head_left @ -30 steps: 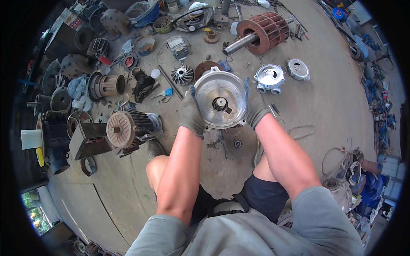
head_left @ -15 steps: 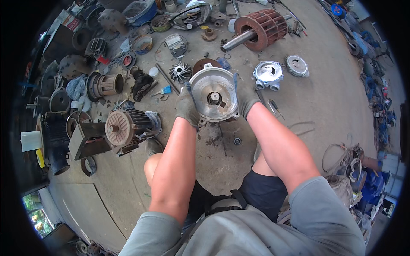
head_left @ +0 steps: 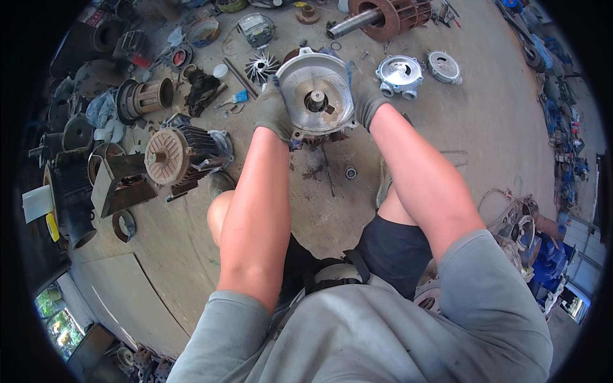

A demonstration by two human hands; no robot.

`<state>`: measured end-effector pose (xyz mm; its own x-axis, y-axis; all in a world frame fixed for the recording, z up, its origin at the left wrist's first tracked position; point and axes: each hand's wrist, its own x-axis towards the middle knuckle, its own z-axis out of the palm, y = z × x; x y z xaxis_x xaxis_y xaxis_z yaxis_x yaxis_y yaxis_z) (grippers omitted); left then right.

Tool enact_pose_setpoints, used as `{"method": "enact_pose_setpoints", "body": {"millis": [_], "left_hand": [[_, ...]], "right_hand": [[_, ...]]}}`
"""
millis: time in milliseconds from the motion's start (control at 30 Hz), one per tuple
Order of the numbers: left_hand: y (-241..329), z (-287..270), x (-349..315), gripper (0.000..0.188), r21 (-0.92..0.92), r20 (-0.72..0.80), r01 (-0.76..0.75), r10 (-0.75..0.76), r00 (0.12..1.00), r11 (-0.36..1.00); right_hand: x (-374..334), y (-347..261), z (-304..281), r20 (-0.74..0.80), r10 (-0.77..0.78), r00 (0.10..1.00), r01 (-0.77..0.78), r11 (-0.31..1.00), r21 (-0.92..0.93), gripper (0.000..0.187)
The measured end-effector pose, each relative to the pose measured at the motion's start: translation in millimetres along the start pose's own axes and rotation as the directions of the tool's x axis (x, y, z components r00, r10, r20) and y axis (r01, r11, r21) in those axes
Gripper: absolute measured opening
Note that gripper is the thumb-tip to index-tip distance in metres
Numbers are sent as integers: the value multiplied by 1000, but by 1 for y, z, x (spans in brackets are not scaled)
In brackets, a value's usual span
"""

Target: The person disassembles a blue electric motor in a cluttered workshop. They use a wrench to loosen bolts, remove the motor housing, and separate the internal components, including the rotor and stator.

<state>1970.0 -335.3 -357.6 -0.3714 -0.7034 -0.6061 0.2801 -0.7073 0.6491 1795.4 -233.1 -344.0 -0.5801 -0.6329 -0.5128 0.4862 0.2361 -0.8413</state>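
Both gloved hands are on a round, pale metal flanged housing [head_left: 300, 80], whose open face is turned up toward me. A short shaft end [head_left: 317, 97] stands in the hole at its centre. My left hand [head_left: 273, 112] is closed around the left rim, and my right hand [head_left: 369, 96] around the right rim. The fingers are partly hidden behind the housing. Just beyond my left hand lies a finned metal impeller [head_left: 262, 67]. On the floor nearer to me is a small bearing-like ring [head_left: 350, 173].
Left of my arm stands a finned electric motor [head_left: 191, 150]. Two silver covers [head_left: 400, 73] lie to the right of the housing, below a rusty rotor [head_left: 399, 19] with a long shaft. A blue brush [head_left: 240, 96] and a metal bar [head_left: 240, 79] lie on the left.
The view has tipped, so the floor and everything on it sit higher in the picture. Both hands stay on the housing's rim, with little visible shift against the floor.
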Motion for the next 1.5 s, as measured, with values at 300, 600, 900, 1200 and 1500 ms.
{"method": "enact_pose_setpoints", "body": {"millis": [300, 600, 900, 1200, 1500], "left_hand": [[5, -9, 24, 44, -56, 66, 8, -4, 998, 998], [20, 10, 28, 43, 38, 21, 26, -27, 999, 999], [71, 45, -78, 43, 16, 405, -226, 201, 892, 974], [95, 22, -223, 50, 207, 840, -958, 539, 68, -201], [0, -21, -343, 39, 231, 483, -536, 382, 788, 812]], "right_hand": [[68, 37, -8, -63, 75, 995, -81, 992, -99, 60], [92, 20, -18, -37, -43, 998, 36, 983, -180, 45], [14, -66, -39, 350, -663, 662, 624, 229, -748, 34], [-213, -112, -45, 281, -891, 356, 927, 298, -228, 45], [-317, -33, -92, 390, -401, 829, 203, 865, 458, 73]]}}
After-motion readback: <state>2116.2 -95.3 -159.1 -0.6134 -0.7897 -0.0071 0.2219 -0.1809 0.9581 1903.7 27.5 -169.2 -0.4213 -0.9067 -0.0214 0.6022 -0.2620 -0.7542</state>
